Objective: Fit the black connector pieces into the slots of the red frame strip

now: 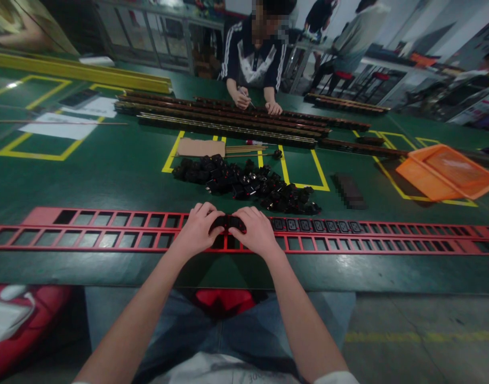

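Note:
A long red metal strip [148, 230] with two rows of rectangular cutouts lies across the green table in front of me. My left hand [197, 228] is closed around a black socket [217, 225] at the upper row, thumb in front and fingers behind. Beside it, my right hand [255, 228] grips another black socket [237, 224] in the same way. Whether these two sit fully in their cutouts is hidden by my fingers. Right of my hands, several black sockets [318, 225] fill adjoining cutouts of the upper row. Beyond the strip lies a pile of loose black sockets [244, 181].
An orange basket [448, 173] stands at the right, near a dark blurred item [349, 191]. Behind the pile are a cardboard piece [200, 148] and long dark rails [228, 126]. Across the table a person [254, 58] holds a pen-like tool. Papers [60, 125] lie left.

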The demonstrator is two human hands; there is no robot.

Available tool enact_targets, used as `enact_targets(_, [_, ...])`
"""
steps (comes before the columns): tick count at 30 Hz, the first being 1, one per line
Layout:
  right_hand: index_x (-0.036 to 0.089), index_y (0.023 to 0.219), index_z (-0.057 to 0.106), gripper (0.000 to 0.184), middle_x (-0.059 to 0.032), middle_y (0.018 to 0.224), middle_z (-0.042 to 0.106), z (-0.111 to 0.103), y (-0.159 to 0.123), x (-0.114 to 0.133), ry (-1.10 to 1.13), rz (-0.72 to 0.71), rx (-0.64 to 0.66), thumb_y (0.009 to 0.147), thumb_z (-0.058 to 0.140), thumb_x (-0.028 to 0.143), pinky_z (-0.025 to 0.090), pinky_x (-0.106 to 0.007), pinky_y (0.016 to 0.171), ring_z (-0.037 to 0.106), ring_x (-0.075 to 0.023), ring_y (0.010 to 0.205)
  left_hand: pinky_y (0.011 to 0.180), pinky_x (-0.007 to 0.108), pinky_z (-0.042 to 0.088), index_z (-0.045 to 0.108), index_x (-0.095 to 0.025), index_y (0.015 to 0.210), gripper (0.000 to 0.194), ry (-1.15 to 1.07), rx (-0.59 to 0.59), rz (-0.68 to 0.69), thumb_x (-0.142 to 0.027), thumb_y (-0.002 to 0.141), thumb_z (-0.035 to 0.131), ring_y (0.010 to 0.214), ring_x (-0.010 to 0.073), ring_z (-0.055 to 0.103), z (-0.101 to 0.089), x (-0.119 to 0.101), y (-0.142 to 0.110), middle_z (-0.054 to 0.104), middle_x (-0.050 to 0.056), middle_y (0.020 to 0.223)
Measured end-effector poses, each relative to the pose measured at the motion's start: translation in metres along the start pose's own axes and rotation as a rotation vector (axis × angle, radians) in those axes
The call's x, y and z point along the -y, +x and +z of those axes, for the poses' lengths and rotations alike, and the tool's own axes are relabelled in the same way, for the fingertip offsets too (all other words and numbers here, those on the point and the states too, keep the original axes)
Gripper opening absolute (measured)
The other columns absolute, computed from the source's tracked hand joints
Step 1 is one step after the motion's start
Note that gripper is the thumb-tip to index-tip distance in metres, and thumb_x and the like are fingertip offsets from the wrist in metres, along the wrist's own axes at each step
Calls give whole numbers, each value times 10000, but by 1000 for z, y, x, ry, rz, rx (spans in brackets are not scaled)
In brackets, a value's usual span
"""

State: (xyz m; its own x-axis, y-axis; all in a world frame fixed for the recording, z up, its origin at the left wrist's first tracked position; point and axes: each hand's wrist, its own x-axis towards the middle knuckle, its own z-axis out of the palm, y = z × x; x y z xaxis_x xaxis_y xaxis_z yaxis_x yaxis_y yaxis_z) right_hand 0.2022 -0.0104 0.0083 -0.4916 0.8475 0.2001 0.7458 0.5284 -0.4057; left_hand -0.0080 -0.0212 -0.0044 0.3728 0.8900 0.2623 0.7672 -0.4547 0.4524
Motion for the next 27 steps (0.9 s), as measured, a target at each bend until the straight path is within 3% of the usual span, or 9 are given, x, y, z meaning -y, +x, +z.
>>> enact_targets(10, [219,1112,618,291,-58,1144,647,0,0,0,7,5,5,852,694,324,442,-388,903,540,-239,1071,852,415,434,633,-181,1128,297,-12,65,-66,-236,836,644,991,259,497,-2,1,3,541,75,1029])
enact_targets(18, [218,1110,613,292,-58,1148,645,0,0,-1,3,10,10,849,688,326,447,-392,889,538,-244,1070,830,386,408,647,-228,1092,270,56,222,-177,-287,830,669,1022,255,574,-15,-7,17,568,44,1053])
enact_targets(23, [218,1079,616,267,-54,1125,647,0,1,0,-8,8,14,828,686,277,451,-387,884,535,-243,1056,815,373,378,658,-230,1099,241,203,291,-132,-284,866,633,1015,250,598,-22,-19,20,583,47,1049])
enact_targets(27, [219,1087,613,278,-56,1128,644,1,1,0,-5,8,9,820,683,259,450,-393,893,532,-242,1059,801,370,375,652,-216,1115,249,265,281,-139,-274,873,633,1027,254,602,-22,-25,19,586,59,1078])
